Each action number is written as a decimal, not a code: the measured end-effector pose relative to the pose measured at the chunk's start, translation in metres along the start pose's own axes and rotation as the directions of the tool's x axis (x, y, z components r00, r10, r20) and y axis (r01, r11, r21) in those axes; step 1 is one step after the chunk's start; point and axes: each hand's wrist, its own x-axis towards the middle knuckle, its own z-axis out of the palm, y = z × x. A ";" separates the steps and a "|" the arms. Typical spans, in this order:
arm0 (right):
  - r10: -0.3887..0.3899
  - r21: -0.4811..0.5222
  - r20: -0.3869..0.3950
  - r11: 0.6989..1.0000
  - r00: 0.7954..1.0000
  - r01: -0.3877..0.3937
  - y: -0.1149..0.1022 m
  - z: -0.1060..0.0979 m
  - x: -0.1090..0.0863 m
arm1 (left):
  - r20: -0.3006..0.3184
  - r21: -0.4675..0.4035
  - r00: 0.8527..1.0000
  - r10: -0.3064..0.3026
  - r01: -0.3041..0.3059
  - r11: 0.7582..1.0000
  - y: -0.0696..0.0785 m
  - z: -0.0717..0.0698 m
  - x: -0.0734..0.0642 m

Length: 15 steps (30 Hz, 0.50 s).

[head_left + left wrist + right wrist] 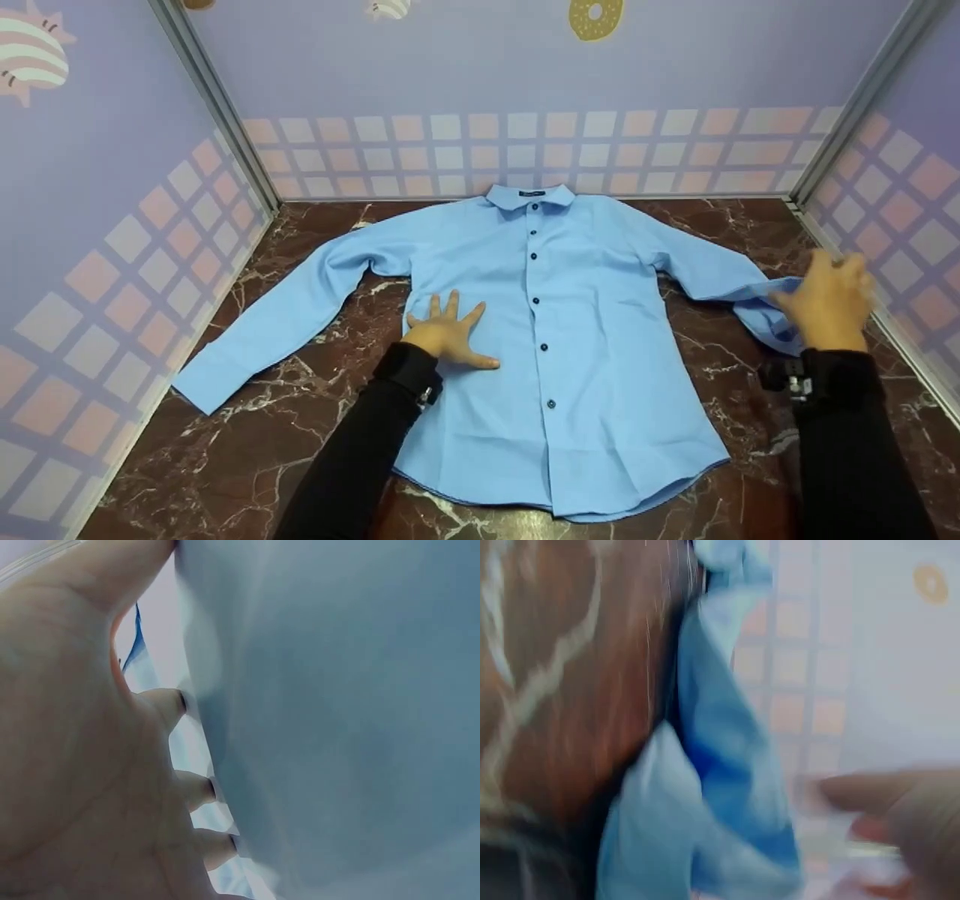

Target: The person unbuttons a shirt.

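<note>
A light blue long-sleeved shirt (480, 390) with dark buttons lies front up, its collar at the back wall. My left hand (450, 337) rests on the shirt's left half with fingers spread; its fingertips (196, 790) touch the fabric in the left wrist view. At the right sleeve's end, my right hand (832, 300) is blurred, with fingers loosely bent. That sleeve (705, 266) is twisted and folded near the cuff. In the right wrist view a gap shows between a blurred finger (862, 791) and the bunched sleeve cloth (727, 742).
The other sleeve (277, 315) stretches out to the left, its cuff close to the left wall. Beneath everything is a dark red marbled tabletop (247, 465). Purple patterned panels (480, 75) enclose the back and both sides.
</note>
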 end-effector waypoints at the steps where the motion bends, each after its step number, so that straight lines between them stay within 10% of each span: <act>1: 0.054 -0.008 0.040 0.999 0.998 -0.054 0.009 -0.001 0.002 | 0.002 0.001 1.000 0.002 -0.002 1.000 0.000 0.000 0.000; 5: 0.111 -0.033 0.078 0.993 0.991 -0.109 0.032 0.001 0.007 | 0.009 -0.003 1.000 0.008 -0.008 1.000 0.002 0.000 0.001; 7: 0.071 0.003 -0.099 0.997 0.993 -0.071 0.033 0.010 0.007 | 0.009 -0.003 1.000 0.007 -0.007 1.000 0.003 0.000 0.000; 11: -0.089 -0.051 -0.411 0.996 0.907 0.075 0.019 0.028 0.000 | 0.001 -0.005 1.000 0.009 -0.009 1.000 0.004 0.000 0.000; 15: -0.145 -0.220 -0.135 0.969 0.980 0.113 0.001 0.032 -0.016 | -0.002 -0.005 1.000 0.004 -0.004 1.000 0.004 0.000 0.000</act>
